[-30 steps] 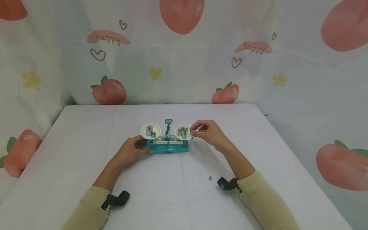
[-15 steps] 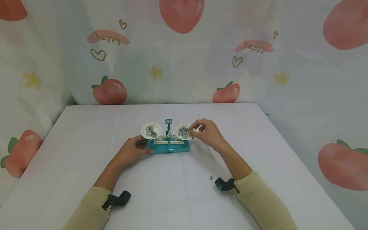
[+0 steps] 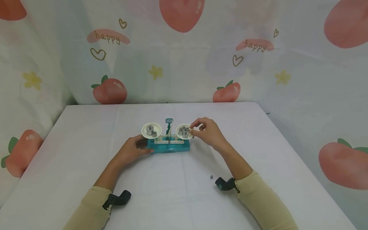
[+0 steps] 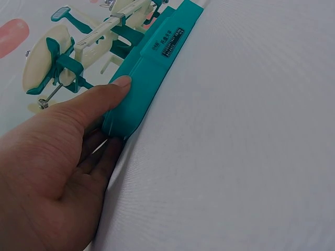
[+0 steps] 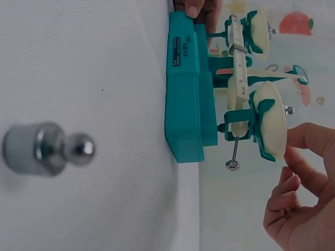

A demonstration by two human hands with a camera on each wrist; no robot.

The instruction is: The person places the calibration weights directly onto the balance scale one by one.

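A teal balance scale [image 3: 168, 147] with two cream pans stands on the white table. My left hand [image 3: 133, 149] grips the left end of its base [image 4: 152, 63], thumb on the front face and fingers around the end. Metal weights [image 3: 149, 130] of differing size sit in the left pan [image 3: 157, 126]. In the right pan [image 3: 179, 127] several small weights [image 3: 184, 130] stand close together. My right hand [image 3: 211, 134] pinches a small metal weight at that pan's right rim; the weight is mostly hidden by the fingertips. The right wrist view shows the fingertips right at the rim.
A single knobbed weight [image 3: 211, 177] stands on the table near my right wrist, large in the right wrist view. An upright teal pointer frame [image 3: 169, 120] rises between the pans. Behind the table hangs a fruit-print cloth [image 3: 189, 70].
My right fingertips have shifted slightly left and closer over the right pan with the small weight. My left hand keeps its grip on the scale's base.
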